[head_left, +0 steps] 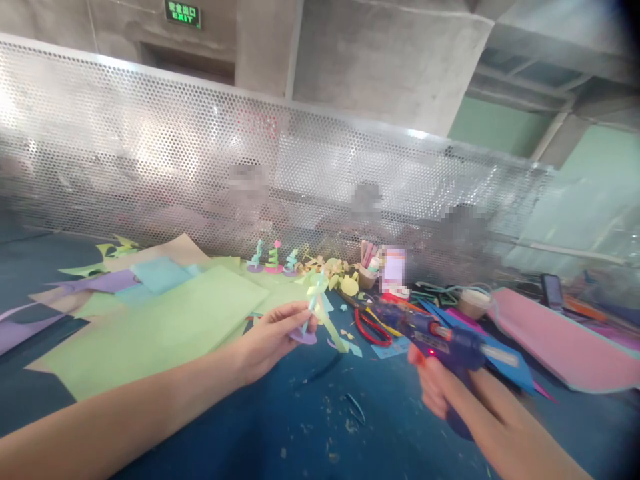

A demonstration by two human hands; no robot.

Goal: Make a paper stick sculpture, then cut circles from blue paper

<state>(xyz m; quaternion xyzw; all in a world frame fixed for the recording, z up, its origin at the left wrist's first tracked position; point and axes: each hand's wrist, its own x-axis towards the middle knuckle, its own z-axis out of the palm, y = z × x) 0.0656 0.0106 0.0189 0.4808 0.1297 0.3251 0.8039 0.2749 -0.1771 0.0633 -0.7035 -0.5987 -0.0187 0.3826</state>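
Nearby, at four o'clock, a glue gun (463,351), its front end blurred, is gripped by the right hand (465,399). At six o'clock, a paper ornament (315,298), partly covered, is pinched by the left hand (273,332). Toward twelve, figures (367,199) are obscured behind a perforated panel (320,143).
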